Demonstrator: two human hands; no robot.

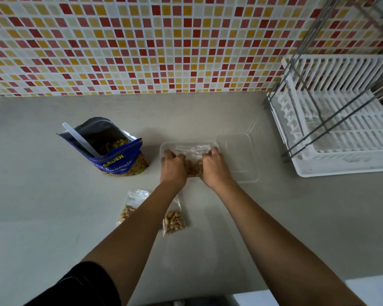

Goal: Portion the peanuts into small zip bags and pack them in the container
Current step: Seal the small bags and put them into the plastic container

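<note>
- Gripping a small zip bag (193, 167) from both sides, a person holds it low in a clear plastic container (164, 148) on a grey counter (53, 217). Whether the bag touches the container's floor cannot be told.
- The bag is transparent, with tan peanuts bunched in its lower half between the two hands. Its empty upper part lies crinkled and glossy toward the wall.
- The left hand (173, 167) is knuckles up with its fingers curled down over the bag's left edge. The right hand (215, 166) mirrors it on the right edge, fingers bent and clamped on the plastic.
- Both forearms reach forward from the bottom of the view and converge on the container. A black sleeve (80, 286) shows at the left elbow.
- Two more filled zip bags lie flat on the counter nearer the person. One bag (128, 208) is left of the left forearm and the other bag (174, 220) is just right of it, both partly hidden by the arm.
- A blue peanut pouch (117, 161) stands open to the left of the container, peanuts visible inside. A white scoop (80, 140) leans out of its mouth.
- A clear tray (239, 155) sits right against the container's right side. Whether it is a lid or a second tub cannot be told.
- A white dish rack (341, 138) stands at far right, and a red, yellow and cream mosaic wall (142, 40) backs the counter.
</note>
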